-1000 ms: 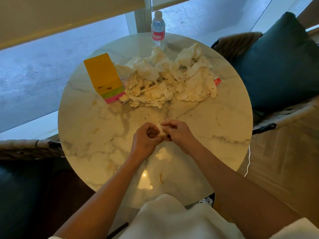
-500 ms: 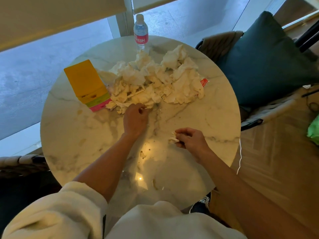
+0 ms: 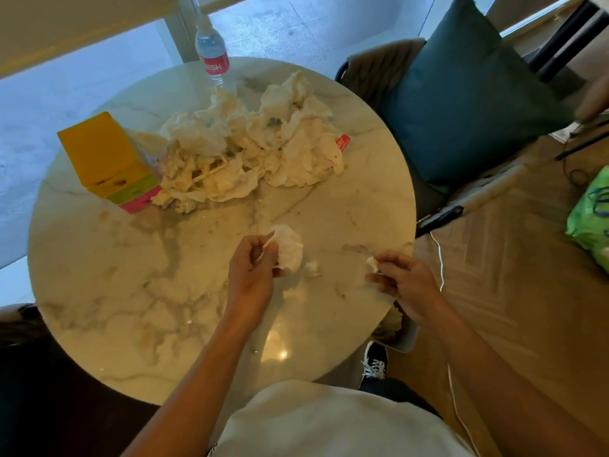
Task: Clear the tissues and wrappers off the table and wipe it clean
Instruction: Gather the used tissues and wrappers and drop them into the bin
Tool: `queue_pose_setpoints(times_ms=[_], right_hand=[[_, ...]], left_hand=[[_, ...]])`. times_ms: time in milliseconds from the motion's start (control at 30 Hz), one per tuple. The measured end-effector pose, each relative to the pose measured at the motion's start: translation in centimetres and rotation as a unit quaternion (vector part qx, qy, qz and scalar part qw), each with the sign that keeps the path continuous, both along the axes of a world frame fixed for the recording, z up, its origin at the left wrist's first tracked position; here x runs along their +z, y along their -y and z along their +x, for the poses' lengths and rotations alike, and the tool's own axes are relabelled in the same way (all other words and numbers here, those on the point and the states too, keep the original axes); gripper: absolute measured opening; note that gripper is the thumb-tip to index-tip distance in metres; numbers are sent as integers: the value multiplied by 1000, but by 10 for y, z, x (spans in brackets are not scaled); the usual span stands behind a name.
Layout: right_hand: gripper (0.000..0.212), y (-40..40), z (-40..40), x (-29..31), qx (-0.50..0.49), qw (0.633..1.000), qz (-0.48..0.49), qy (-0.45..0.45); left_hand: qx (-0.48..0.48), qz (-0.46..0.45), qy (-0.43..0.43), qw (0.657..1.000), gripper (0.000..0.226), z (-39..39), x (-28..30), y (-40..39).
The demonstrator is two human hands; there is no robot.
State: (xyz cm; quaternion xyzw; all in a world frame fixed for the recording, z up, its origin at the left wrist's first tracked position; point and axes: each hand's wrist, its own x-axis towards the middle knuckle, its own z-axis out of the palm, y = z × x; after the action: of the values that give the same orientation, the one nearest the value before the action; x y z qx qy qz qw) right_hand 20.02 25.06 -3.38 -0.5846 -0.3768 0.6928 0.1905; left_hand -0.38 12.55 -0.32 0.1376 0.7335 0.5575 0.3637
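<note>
The left hand (image 3: 252, 272) is raised just above the round marble table (image 3: 99, 275), near its middle, with its grip closed: thumb and curled fingers pinch a crumpled white tissue (image 3: 290, 247) that sticks up past the fingertips. The right hand (image 3: 402, 282) hangs over the table's right edge, its grip also closed, fingertips pinching a small scrap of tissue (image 3: 373, 263). Between the two hands a tiny bit of tissue (image 3: 311, 268) lies on the table.

Farther back, a big pile of crumpled tissues (image 3: 250, 150) spreads across the far half of the table. A red wrapper (image 3: 342, 142) pokes out from the pile's right side, touching it. On the pile's left stands a yellow box (image 3: 105, 156) with green and pink bands at the bottom, and a clear plastic wrapper (image 3: 150, 150) sits between the box and the pile. A water bottle (image 3: 212, 56) with a red label stands upright at the far edge, just behind the pile.

The table top shows smears and small crumbs around the middle. A chair with a dark teal cushion (image 3: 461, 103) stands beside the table on the right, and a green bag (image 3: 590, 219) lies on the wooden floor (image 3: 510, 308)
</note>
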Motion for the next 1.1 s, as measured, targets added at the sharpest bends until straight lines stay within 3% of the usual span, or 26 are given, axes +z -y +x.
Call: queue_pose_setpoints(times_ms=[233,300,433,600,633,733,833,933,1100], right_hand=[[17,-27,98,-21,-52,998,-22,-2],[16,-33,123,-24,-51,998,-27,5],[13,-44,148,-34,-11,999,-15,32],[9,-42,121,-27,95,993,43,47],[9,-40,107,-22,114,991,60,44],[7,-33,60,-15,180,977,107,28],[18,-21,14,-20,265,943,195,50],[30,-9,-23,-26,339,890,292,86],[48,5,-55,-40,419,813,375,149]], left_hand=[[5,97,191,977,32,66,15,-13],[27,97,193,976,37,83,17,-15],[58,80,184,978,27,114,15,-11],[77,71,139,985,15,129,10,15],[78,74,136,985,16,127,11,20],[85,67,126,986,49,115,10,37],[115,81,140,980,44,100,12,46],[138,74,123,980,7,86,19,51],[128,47,56,989,18,60,23,60]])
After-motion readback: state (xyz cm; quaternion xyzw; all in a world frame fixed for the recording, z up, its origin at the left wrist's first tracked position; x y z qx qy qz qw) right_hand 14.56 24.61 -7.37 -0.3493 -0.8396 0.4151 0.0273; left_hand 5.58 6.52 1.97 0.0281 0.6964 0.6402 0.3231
